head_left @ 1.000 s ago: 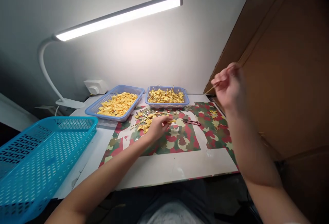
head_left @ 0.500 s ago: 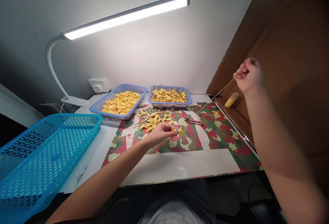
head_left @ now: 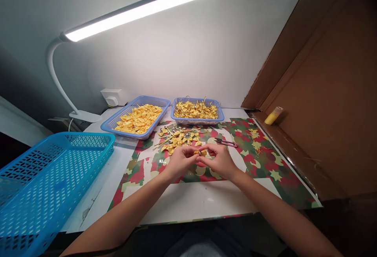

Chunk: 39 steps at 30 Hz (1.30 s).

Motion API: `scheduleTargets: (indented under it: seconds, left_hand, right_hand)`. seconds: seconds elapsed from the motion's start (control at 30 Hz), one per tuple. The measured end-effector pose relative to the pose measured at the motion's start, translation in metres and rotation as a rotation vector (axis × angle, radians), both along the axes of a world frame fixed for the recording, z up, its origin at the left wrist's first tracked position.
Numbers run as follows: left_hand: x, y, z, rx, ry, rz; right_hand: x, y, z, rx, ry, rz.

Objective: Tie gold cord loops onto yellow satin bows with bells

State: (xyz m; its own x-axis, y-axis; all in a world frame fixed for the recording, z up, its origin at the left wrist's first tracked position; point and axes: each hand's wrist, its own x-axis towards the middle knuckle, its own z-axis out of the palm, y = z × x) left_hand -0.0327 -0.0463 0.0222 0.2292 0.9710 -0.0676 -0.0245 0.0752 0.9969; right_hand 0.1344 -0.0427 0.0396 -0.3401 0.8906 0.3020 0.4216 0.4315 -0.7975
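Both hands meet over the patterned sheet, just in front of a loose pile of yellow bows (head_left: 176,140). Between my left hand (head_left: 182,162) and my right hand (head_left: 218,160) is a small yellow bow (head_left: 200,153) with something shiny at its middle. The fingertips of each hand pinch it from either side, covering most of it. Shiny bells and thin gold strips lie among the bows in the pile. Right behind my right hand rests a pair of thread snips (head_left: 226,142) with dark blades.
Two blue baskets stand at the back, the left basket (head_left: 107,125) holding yellow bows, the right basket (head_left: 197,122) bows with gold strips. A turquoise basket (head_left: 63,182) is at the left. A lamp (head_left: 144,9) hangs overhead. A yellow thread spool (head_left: 273,116) stands by the cardboard (head_left: 321,92).
My right hand has come down from the upper right, where it held a thread stretched taut, to the bow in my left hand. The view has shifted slightly.
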Motion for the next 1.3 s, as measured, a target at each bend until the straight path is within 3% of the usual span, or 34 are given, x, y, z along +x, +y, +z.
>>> scheduleTargets:
  seconds: [0.17,0.33,0.5,0.63,0.8,0.93,1.1,1.23,1.3]
  left_hand:
    - [-0.004,-0.004,0.001,-0.053,-0.012,0.011]
    - [-0.009,-0.002,-0.002,-0.321,-0.313,-0.028]
    - [-0.008,-0.006,-0.006,-0.407,-0.449,-0.071]
    - [-0.006,-0.011,-0.005,-0.39,-0.527,-0.122]
    - [-0.005,-0.01,-0.007,-0.376,-0.557,-0.09]
    - [-0.005,-0.009,-0.01,-0.402,-0.605,-0.108]
    - [-0.004,-0.007,-0.015,-0.479,-0.608,-0.135]
    - [-0.003,-0.008,-0.015,-0.501,-0.587,-0.122]
    - [-0.003,-0.009,-0.014,-0.484,-0.538,-0.119]
  right_hand:
    - [0.0,0.006,-0.01,0.044,0.005,-0.004]
    - [0.004,0.002,-0.021,0.193,0.029,0.066]
    - [0.003,0.0,-0.022,0.277,0.067,0.151]
    - [0.003,-0.002,-0.021,0.105,0.144,0.061]
    - [0.017,0.009,-0.008,-0.176,0.263,0.026]
    - [0.039,0.029,0.004,-0.213,0.392,-0.023]
    - [0.074,0.054,-0.003,-0.257,0.111,-0.171]
    - [0.081,0.049,-0.008,0.003,-0.318,-0.319]
    - [0.069,0.035,-0.006,0.115,-0.36,-0.304]
